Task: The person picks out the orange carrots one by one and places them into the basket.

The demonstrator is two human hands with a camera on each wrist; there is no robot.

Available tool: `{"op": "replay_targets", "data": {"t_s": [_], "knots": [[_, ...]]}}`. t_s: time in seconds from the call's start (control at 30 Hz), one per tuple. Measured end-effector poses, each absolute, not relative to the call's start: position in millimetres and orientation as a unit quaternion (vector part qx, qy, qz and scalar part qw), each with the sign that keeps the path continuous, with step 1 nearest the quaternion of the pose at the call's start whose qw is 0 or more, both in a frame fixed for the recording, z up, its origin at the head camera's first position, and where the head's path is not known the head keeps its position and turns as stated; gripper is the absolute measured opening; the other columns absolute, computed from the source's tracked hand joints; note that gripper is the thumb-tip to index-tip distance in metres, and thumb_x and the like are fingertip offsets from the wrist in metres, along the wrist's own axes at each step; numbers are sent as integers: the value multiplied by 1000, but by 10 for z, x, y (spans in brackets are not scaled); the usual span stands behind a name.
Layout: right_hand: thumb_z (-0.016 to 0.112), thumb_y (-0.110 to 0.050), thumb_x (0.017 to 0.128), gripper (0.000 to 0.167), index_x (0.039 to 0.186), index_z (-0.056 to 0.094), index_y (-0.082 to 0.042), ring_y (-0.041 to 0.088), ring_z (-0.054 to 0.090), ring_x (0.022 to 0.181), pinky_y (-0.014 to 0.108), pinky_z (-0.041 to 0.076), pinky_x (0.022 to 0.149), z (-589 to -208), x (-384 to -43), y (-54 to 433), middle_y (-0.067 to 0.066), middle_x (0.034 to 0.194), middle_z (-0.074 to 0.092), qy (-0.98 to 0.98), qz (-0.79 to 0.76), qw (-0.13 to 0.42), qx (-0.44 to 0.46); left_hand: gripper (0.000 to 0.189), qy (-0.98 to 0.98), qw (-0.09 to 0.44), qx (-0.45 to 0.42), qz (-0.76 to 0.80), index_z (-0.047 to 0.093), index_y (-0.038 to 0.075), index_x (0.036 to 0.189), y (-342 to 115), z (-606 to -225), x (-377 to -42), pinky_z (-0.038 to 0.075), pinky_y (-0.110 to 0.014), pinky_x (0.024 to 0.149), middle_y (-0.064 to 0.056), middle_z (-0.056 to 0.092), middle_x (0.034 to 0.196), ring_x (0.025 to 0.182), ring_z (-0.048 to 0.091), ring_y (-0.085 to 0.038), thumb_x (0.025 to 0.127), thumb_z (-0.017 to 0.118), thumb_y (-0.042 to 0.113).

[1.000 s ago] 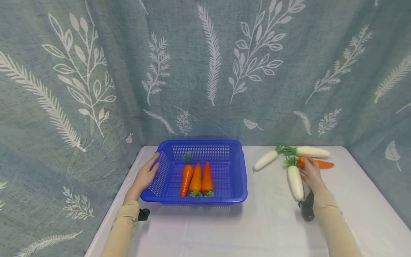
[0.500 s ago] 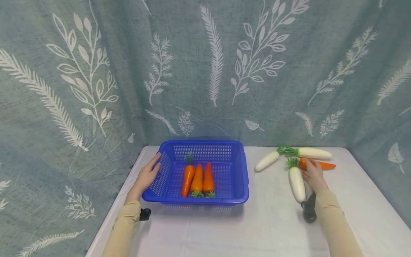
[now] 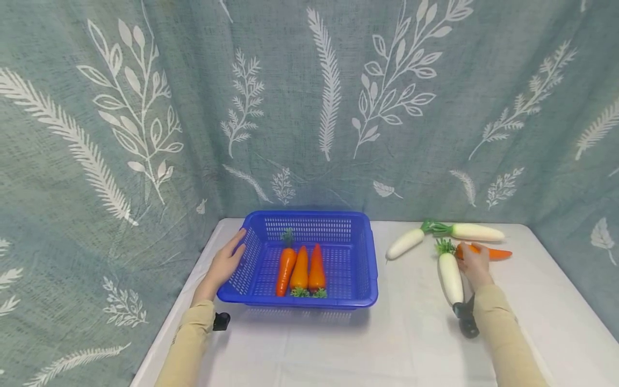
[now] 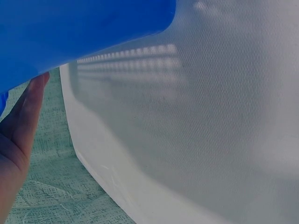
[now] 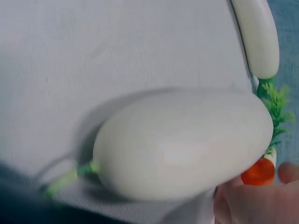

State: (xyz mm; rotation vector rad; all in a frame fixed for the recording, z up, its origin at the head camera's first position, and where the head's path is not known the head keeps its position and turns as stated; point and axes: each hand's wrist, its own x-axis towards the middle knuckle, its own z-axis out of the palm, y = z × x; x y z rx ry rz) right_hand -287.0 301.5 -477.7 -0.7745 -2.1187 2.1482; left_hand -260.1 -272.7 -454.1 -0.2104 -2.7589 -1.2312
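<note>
My left hand (image 3: 224,264) rests with fairly straight fingers against the left side of a blue plastic basket (image 3: 374,269); the left wrist view shows its fingers (image 4: 33,105) at the basket's underside. Inside the basket lie an orange carrot (image 3: 286,269), a second carrot (image 3: 300,270) and a third carrot (image 3: 317,269). On the right, my right hand (image 3: 476,266) grips a carrot (image 3: 498,254) near its thick end, which lies on the table. In the right wrist view, that carrot's orange end (image 5: 259,172) shows between the fingers. A white radish (image 3: 452,277) lies just left of this hand.
Another white radish (image 3: 405,243) lies between basket and right hand. Behind the gripped carrot is a further radish (image 3: 479,232), their green tops meeting. A white cloth covers the table (image 3: 387,344). A patterned green-grey curtain (image 3: 300,107) hangs along the back and sides.
The head view has shifted slightly, so everything appears a little further right. The right hand's fingers look more closed round the carrot. The left hand stays at the basket.
</note>
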Motion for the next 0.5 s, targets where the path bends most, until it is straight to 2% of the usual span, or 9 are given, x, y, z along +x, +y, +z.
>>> {"op": "replay_targets", "data": {"t_s": [0.2, 0.3, 0.5], "knots": [[40, -12, 101, 62, 154, 8, -1, 24, 46, 118, 25, 41, 106, -4799, -2902, 2963, 23, 157, 14, -654, 696, 47, -294, 49, -910, 52, -67, -406, 28, -2, 152, -2741, -4563, -2604, 18, -51, 118, -23, 24, 156, 143, 22, -41, 107, 37, 16], [40, -12, 101, 63, 155, 8, -3, 21, 46, 120, 23, 40, 106, -4786, -2909, 2955, 21, 157, 14, -635, 709, 44, -305, 49, -910, 52, -67, -406, 28, -1, 152, -2751, -4565, -2606, 18, -51, 118, -23, 24, 156, 143, 22, -41, 107, 37, 16], [41, -11, 101, 64, 156, 7, -7, 27, 32, 139, 24, 38, 107, -4741, -2891, 2940, 18, 159, 9, -601, 731, 45, -320, 49, -910, 51, -66, -407, 28, -1, 152, -2748, -4564, -2607, 18, -51, 118, -23, 24, 156, 143, 23, -42, 107, 36, 16]]}}
